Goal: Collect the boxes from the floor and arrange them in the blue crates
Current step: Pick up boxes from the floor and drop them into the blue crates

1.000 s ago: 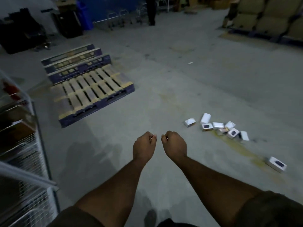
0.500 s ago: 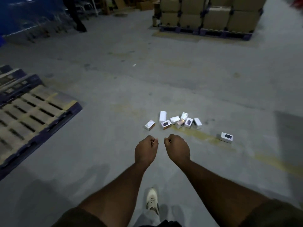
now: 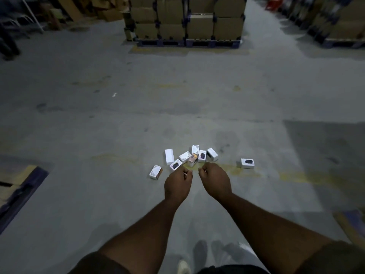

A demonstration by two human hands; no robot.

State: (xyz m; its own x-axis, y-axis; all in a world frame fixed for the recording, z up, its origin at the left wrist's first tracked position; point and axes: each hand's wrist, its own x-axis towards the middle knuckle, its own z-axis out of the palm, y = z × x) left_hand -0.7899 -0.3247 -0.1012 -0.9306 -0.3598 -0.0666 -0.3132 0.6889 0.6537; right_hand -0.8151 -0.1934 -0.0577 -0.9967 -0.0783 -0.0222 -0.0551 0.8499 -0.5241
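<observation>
Left hand (image 3: 178,182) partly hides one small box (image 3: 175,164).

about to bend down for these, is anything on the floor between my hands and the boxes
Nothing visible. Bare concrete floor lies between both hands, left hand and right hand, and the cluster of small boxes. Both hands are curled, holding no box. The blue crates are out of view, so that path cannot be judged.

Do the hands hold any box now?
No. The left hand and right hand are curled, holding no box; the small boxes lie on the floor.
</observation>
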